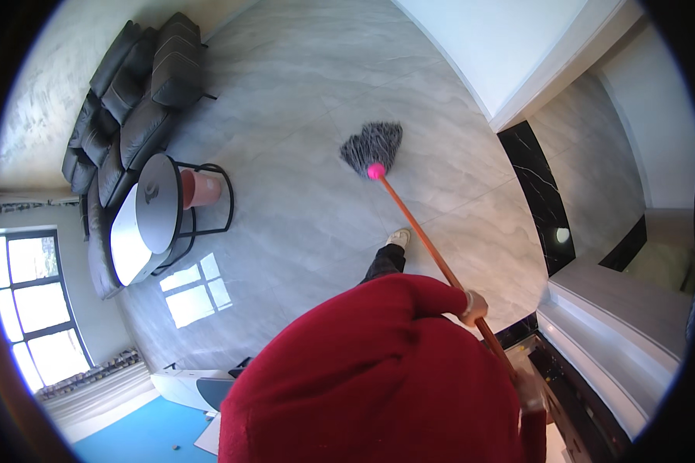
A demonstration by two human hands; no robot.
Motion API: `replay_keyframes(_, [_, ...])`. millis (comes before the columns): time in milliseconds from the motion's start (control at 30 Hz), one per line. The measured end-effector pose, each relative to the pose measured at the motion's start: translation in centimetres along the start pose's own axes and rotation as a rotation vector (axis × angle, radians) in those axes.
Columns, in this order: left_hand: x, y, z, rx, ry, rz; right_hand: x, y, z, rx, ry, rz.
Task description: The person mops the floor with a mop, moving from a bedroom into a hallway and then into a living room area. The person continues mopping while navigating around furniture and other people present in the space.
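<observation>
A mop with an orange handle slants across the view. Its grey fringed head lies fanned on the tiled floor, joined by a pink connector. My left hand, with a band at the wrist, is closed around the lower part of the handle, my red sleeve reaching across in front of me. Farther up the handle, close to my right side, my right hand grips it; this hand is partly blurred. One light-coloured shoe shows on the floor beside the handle.
At left stand a dark leather sofa, a round-topped table and a pink bin. A white wall corner and black stone threshold lie at right, with a step-like ledge below. A blue surface is at lower left.
</observation>
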State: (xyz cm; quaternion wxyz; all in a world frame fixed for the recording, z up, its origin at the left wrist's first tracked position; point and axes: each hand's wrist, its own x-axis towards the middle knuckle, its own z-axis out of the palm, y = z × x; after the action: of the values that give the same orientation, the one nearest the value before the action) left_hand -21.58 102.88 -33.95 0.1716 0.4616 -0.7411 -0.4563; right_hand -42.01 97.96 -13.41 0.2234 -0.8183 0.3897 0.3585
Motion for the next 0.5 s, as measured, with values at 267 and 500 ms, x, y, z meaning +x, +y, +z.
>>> replay_keyframes(267, [3.0,2.6,3.8,-0.125,-0.21,0.324,-4.5,3.6,3.2,-0.041,0.324,0.045])
replay_keyframes(500, [-4.2,-7.3,-2.9,0.087,-0.015,-0.394,9.6,-3.5,1.3,0.23,0.232,-0.159])
